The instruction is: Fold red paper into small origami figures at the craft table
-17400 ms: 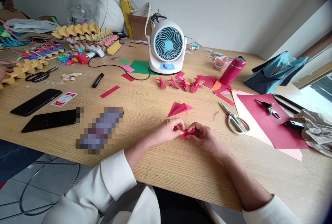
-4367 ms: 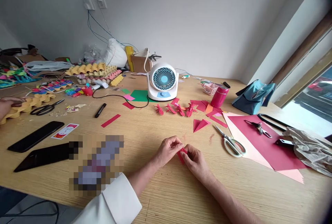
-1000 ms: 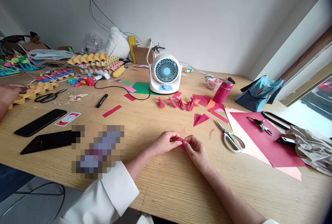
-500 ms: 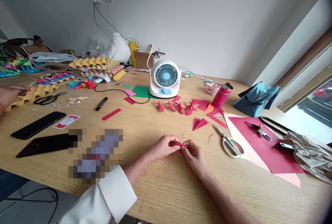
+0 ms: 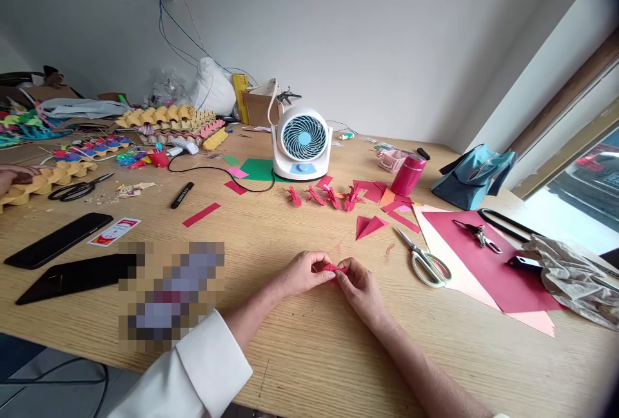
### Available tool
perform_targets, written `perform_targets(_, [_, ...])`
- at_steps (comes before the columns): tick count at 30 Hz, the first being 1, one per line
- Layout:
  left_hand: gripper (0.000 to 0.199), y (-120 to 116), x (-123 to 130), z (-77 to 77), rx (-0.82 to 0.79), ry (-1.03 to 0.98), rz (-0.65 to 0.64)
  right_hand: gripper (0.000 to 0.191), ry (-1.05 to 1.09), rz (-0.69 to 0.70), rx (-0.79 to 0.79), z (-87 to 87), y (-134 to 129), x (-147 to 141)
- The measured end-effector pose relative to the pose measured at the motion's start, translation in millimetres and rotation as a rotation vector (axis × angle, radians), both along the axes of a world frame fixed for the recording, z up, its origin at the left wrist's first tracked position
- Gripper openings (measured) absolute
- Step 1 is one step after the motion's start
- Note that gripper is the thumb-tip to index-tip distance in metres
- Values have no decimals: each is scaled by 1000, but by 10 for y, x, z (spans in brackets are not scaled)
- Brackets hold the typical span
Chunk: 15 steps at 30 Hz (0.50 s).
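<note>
A small folded red paper (image 5: 333,268) is pinched between both hands above the wooden table (image 5: 300,353). My left hand (image 5: 307,273) grips its left end, and my right hand (image 5: 356,281) holds the right end; the fingers hide much of it. Beyond them stand several folded red paper figures (image 5: 331,197) in a row. A larger creased red piece (image 5: 370,226) lies behind my right hand. White-handled scissors (image 5: 426,264) rest to the right, beside a big red sheet (image 5: 488,257) on pale pink paper.
A white fan (image 5: 302,144) stands at the back, with a pink cup (image 5: 409,175) and blue bag (image 5: 474,179) to its right. Phones (image 5: 58,240), a marker (image 5: 182,195) and black scissors (image 5: 80,190) lie left. Another person's hand touches an egg tray (image 5: 53,179).
The view has turned slightly, so most of the scene sits a little further left. Both hands keep nearly the same grip on the red paper.
</note>
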<state>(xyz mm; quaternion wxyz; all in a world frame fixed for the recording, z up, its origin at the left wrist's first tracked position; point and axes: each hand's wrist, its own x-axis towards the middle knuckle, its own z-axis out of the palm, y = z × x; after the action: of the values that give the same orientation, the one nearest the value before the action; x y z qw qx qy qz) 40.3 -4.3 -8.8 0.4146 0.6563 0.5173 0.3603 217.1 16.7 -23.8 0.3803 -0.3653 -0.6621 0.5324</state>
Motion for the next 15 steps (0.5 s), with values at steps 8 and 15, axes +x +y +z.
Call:
perform_targets(8, [15, 14, -13, -12, 16, 45, 38, 39, 54, 17, -6, -80, 1, -20])
perform_targets(15, [13, 15, 13, 36, 31, 62, 36, 30, -2, 12, -10, -23, -9, 4])
